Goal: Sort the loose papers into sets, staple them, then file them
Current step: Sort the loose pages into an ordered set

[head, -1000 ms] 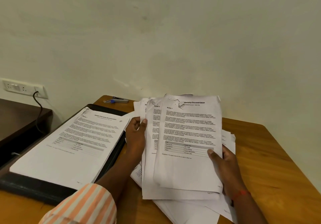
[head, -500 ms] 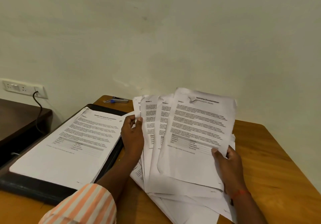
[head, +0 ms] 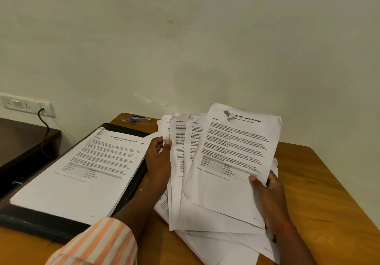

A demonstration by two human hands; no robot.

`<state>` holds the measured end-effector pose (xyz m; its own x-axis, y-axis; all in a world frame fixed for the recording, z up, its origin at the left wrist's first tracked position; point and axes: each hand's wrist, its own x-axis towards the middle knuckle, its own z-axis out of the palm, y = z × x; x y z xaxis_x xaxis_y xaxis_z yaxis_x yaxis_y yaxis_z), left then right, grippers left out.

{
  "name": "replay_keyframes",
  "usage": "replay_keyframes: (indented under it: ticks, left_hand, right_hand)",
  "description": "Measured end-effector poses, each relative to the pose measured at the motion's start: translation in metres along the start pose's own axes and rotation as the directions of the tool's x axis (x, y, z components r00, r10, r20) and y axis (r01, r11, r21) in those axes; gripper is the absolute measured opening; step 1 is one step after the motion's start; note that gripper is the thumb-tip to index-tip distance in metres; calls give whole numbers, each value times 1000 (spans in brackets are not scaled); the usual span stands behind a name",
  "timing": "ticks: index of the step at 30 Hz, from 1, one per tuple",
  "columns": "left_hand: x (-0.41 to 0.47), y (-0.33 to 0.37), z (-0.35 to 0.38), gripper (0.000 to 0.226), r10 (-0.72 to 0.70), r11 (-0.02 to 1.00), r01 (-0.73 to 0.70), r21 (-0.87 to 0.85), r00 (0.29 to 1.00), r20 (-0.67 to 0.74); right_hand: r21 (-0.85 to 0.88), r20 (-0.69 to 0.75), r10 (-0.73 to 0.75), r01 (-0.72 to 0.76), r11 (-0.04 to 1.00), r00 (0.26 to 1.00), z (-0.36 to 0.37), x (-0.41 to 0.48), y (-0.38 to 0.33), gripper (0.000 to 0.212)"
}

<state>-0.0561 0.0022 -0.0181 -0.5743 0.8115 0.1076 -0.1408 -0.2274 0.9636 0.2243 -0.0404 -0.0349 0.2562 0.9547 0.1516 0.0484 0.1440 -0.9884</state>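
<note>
The person was mid-sort: the left hand (head: 158, 161) and right hand (head: 267, 194) both pinched a fan of pages (head: 226, 161), held at one o'clock above more loose sheets (head: 222, 246). A stack (head: 78, 172) already lay in the file (head: 41, 223) at nine o'clock (the stapler (head: 139, 118) waited at twelve o'clock), so stapling looked undone.

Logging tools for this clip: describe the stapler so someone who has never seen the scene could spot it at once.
Start at the wooden table and go to its far corner by the wall. The stapler lies there, behind the black folder and left of the fanned sheets. It is the only small metal object, with a blue part at one end.
</note>
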Motion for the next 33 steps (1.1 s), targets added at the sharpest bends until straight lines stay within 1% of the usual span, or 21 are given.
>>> replay_keyframes:
  ticks: [3,6,9,14,17,19,21,24,26,29,31,33]
  left_hand:
    - [-2,2,1,12,-21,1000,21,-13,999,29]
    - [-4,3,0,19,21,1000,-21,6,999,47]
    - [-8,6,-1,23,43,999,-43,-13,997,66]
    - [-11,10,-1,16,38,999,-37,-16,996,86]
    - [-13,12,-1,13,-9,999,14,-37,989,151]
    - [-16,15,-1,15,-30,997,45,-59,974,226]
    - [-19,18,0,21,-57,992,88,-88,949,311]
    - [-21,14,1,29,-118,978,181,-104,890,441]
    - [-19,10,0,31,-138,977,197,-80,873,468]
    - [-15,6,-2,31,-147,976,206,-76,869,472]
    - [-17,8,-2,32,-152,972,220,-82,856,494]
    - [-19,13,-2,33,-148,970,226,-90,844,516]
  right_hand:
    - [-18,20,9,-9,1000,1000,-1,2,2,36]
    - [-41,32,4,-3,999,999,0,1,1,35]
    - [-51,58,12,-9,999,998,1,-1,0,34]
    - [-26,81,41,-39,999,996,2,-1,-2,36]
    - [7,107,48,-49,999,993,2,-3,-2,37]
    - [22,138,54,-57,998,989,3,-5,-2,38]
    - [24,180,59,-64,998,982,6,-5,-2,40]
    - [-25,221,51,-46,999,974,9,-6,-2,42]
    - [-43,232,58,-49,998,971,9,-7,-3,42]
    - [-51,231,66,-56,997,971,8,-8,-6,39]
    - [-69,227,69,-54,996,971,6,-9,-7,42]
    - [-81,269,60,-40,996,961,4,-11,-9,46]
